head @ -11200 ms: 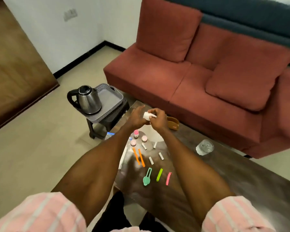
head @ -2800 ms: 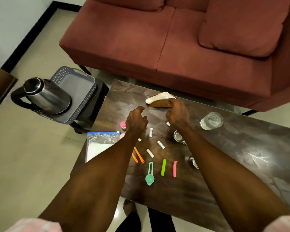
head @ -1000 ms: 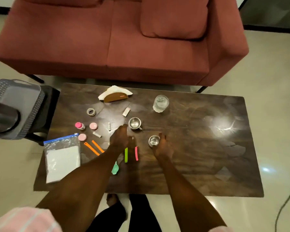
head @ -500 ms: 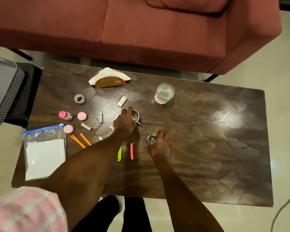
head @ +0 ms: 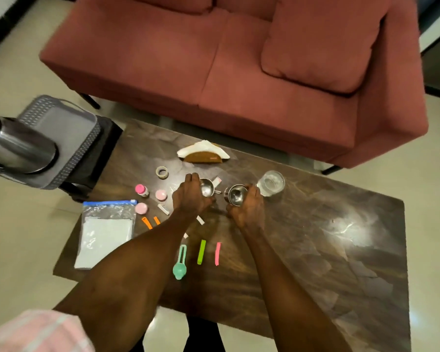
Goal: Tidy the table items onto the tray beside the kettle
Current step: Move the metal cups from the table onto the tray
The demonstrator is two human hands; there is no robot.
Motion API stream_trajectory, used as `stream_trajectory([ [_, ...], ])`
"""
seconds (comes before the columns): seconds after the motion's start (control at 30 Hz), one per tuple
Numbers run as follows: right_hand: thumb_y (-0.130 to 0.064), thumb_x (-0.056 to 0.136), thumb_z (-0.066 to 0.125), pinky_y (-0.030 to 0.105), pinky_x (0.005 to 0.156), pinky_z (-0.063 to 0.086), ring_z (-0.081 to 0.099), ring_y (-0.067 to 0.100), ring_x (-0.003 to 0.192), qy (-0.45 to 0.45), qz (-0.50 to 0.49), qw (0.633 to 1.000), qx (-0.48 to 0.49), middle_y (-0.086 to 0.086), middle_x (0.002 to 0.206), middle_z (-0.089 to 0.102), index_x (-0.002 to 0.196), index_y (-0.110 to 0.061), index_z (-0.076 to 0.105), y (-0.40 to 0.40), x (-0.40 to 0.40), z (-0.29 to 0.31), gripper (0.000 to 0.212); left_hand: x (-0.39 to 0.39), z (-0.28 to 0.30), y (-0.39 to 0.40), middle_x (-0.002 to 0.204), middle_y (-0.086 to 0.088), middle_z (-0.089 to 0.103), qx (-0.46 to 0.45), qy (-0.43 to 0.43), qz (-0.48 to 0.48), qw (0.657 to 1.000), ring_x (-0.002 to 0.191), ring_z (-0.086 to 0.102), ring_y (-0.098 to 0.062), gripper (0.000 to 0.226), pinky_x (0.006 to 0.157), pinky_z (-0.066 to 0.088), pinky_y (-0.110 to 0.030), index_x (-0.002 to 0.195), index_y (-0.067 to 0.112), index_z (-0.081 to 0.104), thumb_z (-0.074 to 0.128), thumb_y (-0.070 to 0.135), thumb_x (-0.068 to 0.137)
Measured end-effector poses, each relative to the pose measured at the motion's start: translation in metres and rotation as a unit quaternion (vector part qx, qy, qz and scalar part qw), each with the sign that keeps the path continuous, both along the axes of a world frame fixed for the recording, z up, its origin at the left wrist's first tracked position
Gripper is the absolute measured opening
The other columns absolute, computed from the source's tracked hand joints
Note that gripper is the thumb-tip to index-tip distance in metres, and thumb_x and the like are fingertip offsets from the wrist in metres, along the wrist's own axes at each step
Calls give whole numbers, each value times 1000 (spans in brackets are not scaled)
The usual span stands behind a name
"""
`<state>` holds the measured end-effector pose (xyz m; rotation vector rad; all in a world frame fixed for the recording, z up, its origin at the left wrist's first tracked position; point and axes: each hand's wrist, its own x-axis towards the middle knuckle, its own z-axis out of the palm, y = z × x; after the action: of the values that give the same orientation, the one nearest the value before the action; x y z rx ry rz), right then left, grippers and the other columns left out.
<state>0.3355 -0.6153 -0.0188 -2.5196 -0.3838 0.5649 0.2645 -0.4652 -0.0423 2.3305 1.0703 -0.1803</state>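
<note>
My left hand [head: 189, 196] and right hand [head: 245, 208] each grip a steel cup [head: 206, 187] over the table [head: 315, 250]; next I judge both must swing left onto the tray [head: 69, 128] by the kettle [head: 15, 148].

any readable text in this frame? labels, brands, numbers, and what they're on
None can be read.
small white sachets: any print is too small and blurred.
napkin holder: a reddish mark on its front, unreadable.
pink-capped bottle: label not legible.
zip bag: no text shows.
kettle, steel cups in the left hand and right hand: no markings visible.
</note>
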Motion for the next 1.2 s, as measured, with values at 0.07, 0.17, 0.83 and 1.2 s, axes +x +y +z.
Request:
stream_trajectory([
  [0.07, -25, 71, 82, 42, 102, 43, 53, 32, 123, -21, 34, 999, 6, 13, 130, 57, 133, -5, 49, 32, 3, 18, 73, -6, 19, 32, 121, -9, 56, -8, -23, 34, 999, 109, 61, -36, 78, 83, 49, -43, 121, 12, 46, 80, 54, 65],
  [0.17, -28, 72, 81, 38, 94, 46, 57, 30, 119, -41, 81, 996, 13, 8, 129, 59, 132, -12, 51, 82, 5, 40, 69, -14, 47, 89, 120, -11, 58, -1, -44, 60, 997, 108, 61, -38, 76, 85, 49, -44, 117, 13, 47, 80, 54, 63],
  [0.83, -19, 74, 79, 37, 96, 38, 51, 26, 115, -199, 471, 854, -96, 3, 125, 50, 140, -33, 47, 563, -70, 13, 75, -148, 50, 561, 111, -11, 65, 80, 61, 125, 987, 102, 64, -32, 70, 73, 45, -33, 109, 13, 60, 71, 68, 67],
  [1.2, -9, 79, 70, 43, 101, 37, 50, 30, 118, -249, 542, 794, -117, 9, 128, 54, 138, -22, 52, 656, -97, -75, 63, -145, -31, 648, 118, -17, 60, -1, 57, 132, 990, 107, 62, -35, 72, 79, 50, -37, 110, 4, 58, 79, 58, 69],
])
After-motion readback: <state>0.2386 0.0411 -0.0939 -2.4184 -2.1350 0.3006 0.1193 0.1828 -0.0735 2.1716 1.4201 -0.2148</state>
